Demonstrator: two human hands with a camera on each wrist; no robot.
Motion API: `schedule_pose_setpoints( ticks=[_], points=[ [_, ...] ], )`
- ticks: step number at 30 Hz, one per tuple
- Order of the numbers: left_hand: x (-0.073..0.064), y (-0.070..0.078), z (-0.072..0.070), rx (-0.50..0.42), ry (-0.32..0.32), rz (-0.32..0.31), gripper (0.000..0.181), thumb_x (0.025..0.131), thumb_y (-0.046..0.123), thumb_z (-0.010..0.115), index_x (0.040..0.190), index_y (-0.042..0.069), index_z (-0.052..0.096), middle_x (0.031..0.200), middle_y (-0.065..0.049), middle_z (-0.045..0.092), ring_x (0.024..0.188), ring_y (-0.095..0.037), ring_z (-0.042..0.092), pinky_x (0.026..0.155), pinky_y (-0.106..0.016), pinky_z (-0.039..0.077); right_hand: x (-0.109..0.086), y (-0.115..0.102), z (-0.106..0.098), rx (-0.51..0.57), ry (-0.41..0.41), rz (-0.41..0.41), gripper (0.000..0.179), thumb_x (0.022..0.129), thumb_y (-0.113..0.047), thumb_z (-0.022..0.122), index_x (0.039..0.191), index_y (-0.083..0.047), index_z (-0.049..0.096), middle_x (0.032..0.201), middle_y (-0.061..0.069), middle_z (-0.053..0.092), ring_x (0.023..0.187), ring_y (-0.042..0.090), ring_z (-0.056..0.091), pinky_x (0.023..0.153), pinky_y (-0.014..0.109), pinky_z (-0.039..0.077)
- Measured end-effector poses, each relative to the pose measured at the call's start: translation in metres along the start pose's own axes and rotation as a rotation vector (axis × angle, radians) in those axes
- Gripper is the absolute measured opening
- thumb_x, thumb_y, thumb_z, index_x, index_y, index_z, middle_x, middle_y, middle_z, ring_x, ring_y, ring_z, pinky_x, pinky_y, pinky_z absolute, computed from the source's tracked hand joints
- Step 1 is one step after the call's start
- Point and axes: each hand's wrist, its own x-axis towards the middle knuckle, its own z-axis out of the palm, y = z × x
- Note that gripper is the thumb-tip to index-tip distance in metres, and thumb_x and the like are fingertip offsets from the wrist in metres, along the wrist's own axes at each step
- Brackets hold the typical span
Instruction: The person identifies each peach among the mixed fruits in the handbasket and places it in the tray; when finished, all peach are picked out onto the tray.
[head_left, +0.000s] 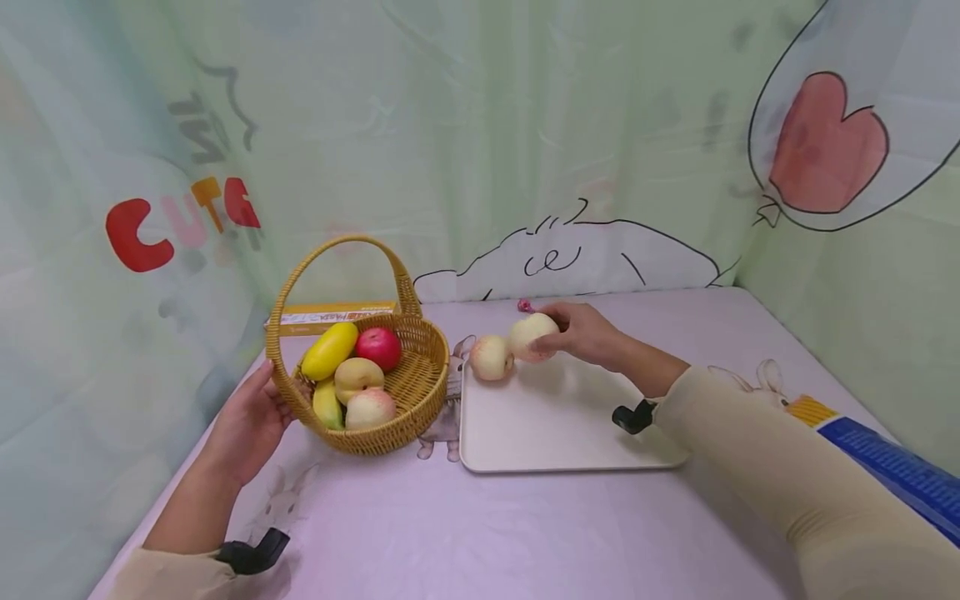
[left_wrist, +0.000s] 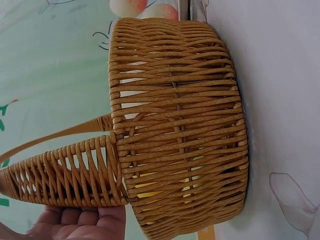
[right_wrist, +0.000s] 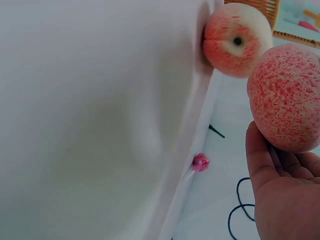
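My right hand (head_left: 588, 337) grips a pale, pink-speckled peach (head_left: 532, 337) above the back left of a white tray (head_left: 570, 429). Beside it, a second peach (head_left: 491, 358) sits at the tray's back left corner; the right wrist view shows the held peach (right_wrist: 286, 97) close to it. To the left stands a wicker basket (head_left: 375, 442). My left hand (head_left: 247, 425) holds the base of its handle, the fingers (left_wrist: 82, 216) partly hidden behind the weave. Inside lie a yellow oval fruit (head_left: 330, 352), a red apple (head_left: 378, 348), a banana (head_left: 327, 406) and two peaches (head_left: 371, 409).
A flat orange-and-white box (head_left: 330, 315) lies behind the basket. A pink-wrapped lollipop (head_left: 524, 305) is at the tray's far side. At the right, a blue-and-yellow package (head_left: 885, 458) is partly behind my right sleeve. Printed curtains (head_left: 487, 150) enclose the table.
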Motion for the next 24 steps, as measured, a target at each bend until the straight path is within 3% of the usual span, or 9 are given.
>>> schedule_pose_setpoints(
  ticks=[13,17,24],
  points=[
    [0.001,-0.004,0.001,-0.006,0.031,-0.002,0.04,0.111,0.048,0.033,0.136,0.018,0.041,0.109,0.007,0.068,0.104,-0.011,0.058,0.095,-0.02,0.048,-0.004,0.021,0.01,-0.069,0.003,0.085,0.058,0.089,-0.026,0.081,0.137,0.0,0.059,0.122,0.015,0.068,0.106,0.025,0.059,0.088,0.032,0.048],
    [0.001,-0.005,0.001,0.002,0.028,0.001,0.039,0.111,0.049,0.033,0.135,0.02,0.044,0.109,0.007,0.068,0.105,-0.01,0.058,0.095,-0.02,0.048,-0.005,0.025,0.014,-0.073,-0.005,0.09,0.059,0.089,-0.026,0.08,0.137,0.0,0.059,0.124,0.016,0.067,0.109,0.026,0.059,0.09,0.033,0.048],
    [0.001,-0.003,-0.001,-0.014,-0.019,0.038,0.041,0.112,0.046,0.029,0.116,0.018,0.06,0.104,0.006,0.068,0.101,-0.011,0.058,0.093,-0.022,0.046,-0.004,0.025,0.014,-0.105,-0.007,0.057,0.069,0.091,-0.032,0.078,0.145,0.002,0.052,0.137,0.021,0.062,0.122,0.032,0.057,0.102,0.045,0.048]
  ],
)
